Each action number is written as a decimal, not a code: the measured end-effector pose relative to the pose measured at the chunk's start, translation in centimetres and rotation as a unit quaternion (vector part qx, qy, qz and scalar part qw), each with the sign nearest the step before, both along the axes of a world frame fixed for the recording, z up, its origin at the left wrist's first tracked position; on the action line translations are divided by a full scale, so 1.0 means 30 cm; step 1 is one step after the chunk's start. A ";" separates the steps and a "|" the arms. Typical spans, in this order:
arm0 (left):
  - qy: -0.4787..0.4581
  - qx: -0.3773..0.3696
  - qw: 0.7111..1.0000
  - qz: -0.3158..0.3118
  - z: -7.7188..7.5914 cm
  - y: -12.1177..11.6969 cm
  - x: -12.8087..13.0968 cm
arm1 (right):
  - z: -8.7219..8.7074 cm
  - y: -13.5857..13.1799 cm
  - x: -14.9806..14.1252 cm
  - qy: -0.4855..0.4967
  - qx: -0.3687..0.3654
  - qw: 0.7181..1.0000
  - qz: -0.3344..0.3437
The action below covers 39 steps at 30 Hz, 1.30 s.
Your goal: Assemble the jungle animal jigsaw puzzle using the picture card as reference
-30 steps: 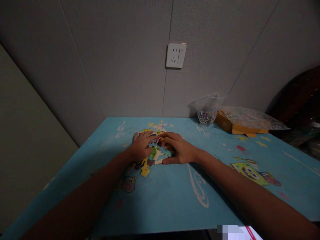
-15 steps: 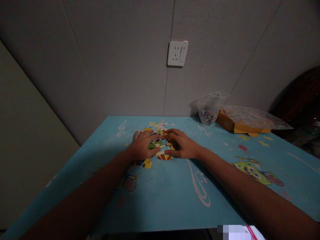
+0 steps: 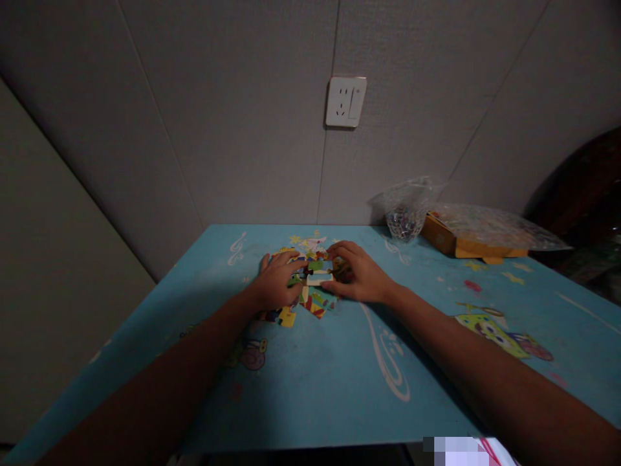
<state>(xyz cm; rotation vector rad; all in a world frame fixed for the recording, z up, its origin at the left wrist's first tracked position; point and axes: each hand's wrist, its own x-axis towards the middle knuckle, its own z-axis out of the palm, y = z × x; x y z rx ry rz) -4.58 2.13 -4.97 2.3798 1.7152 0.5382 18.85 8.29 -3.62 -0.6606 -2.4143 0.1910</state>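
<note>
Head view: puzzle pcs (image 3: 317, 301) lie nearer far edge of tabletop (image 3: 301, 388). L hand (image 3: 276, 281) spread over them, pinching nothing visible; R hand (image 3: 361, 275) half-open round a few, can't tell if gripped. Prob. best: L steadies flat, R nudges gently.

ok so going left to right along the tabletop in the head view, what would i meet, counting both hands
left hand → jigsaw puzzle pieces between the hands → right hand → clear plastic bag → orange cardboard box
</note>
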 end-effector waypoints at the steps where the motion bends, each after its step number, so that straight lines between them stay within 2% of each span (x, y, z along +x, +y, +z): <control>1: -0.006 0.008 1.000 -0.004 0.002 -0.001 0.000 | -0.001 0.000 -0.001 0.003 0.000 1.000 -0.001; 10: -0.131 0.104 0.984 -0.064 0.024 -0.002 0.002 | -0.013 -0.003 -0.014 0.017 -0.011 1.000 -0.007; 19: -0.161 0.116 0.980 -0.007 0.005 0.022 0.013 | -0.016 -0.005 -0.024 0.035 0.010 0.999 -0.011; 21: -0.151 0.126 0.980 0.018 0.006 0.027 0.007 | -0.021 -0.004 -0.022 0.024 0.015 0.999 -0.016; 24: -0.134 0.131 0.976 0.109 0.006 0.041 -0.008 | -0.031 -0.006 -0.020 -0.045 -0.007 0.998 -0.047; 27: -0.104 0.084 0.968 0.213 -0.002 0.052 -0.019 | -0.035 -0.009 -0.022 -0.118 -0.063 0.989 -0.067; 30: -0.055 0.043 0.964 0.258 -0.012 0.051 -0.017 | -0.028 -0.010 -0.024 -0.121 -0.086 0.986 -0.072; 34: -0.043 0.051 0.965 0.252 -0.015 0.043 -0.011 | -0.017 -0.005 -0.021 -0.105 -0.087 0.986 -0.093; 39: -0.049 0.023 0.982 0.182 -0.010 0.035 -0.006 | -0.013 0.003 -0.009 -0.096 -0.087 0.986 -0.106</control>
